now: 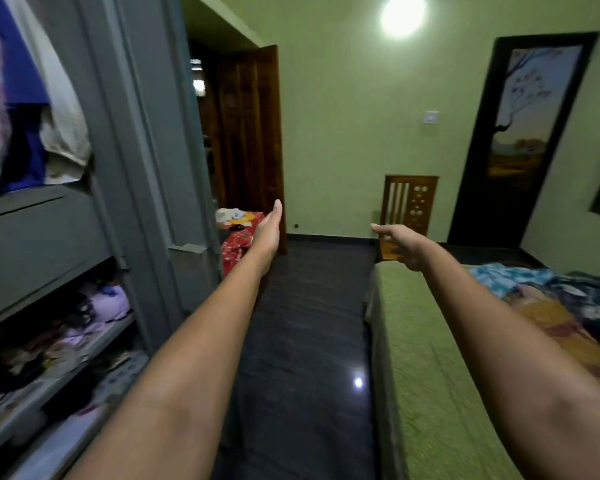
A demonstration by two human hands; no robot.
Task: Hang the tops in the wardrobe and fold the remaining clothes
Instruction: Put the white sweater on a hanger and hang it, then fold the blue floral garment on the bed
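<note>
The grey wardrobe [125, 140] stands open at the left. In its upper part hang tops [32, 98]: blue, white and pink-checked. On its lower shelves lie folded clothes [94, 313]. A loose pile of clothes [548, 299] lies on the green bed [430, 375].

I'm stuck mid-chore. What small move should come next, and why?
Probably turn right and reach the right hand to the clothes heaped on the bed. Both it and the left hand are held out holding nothing, while tops already hang in the wardrobe.
</note>
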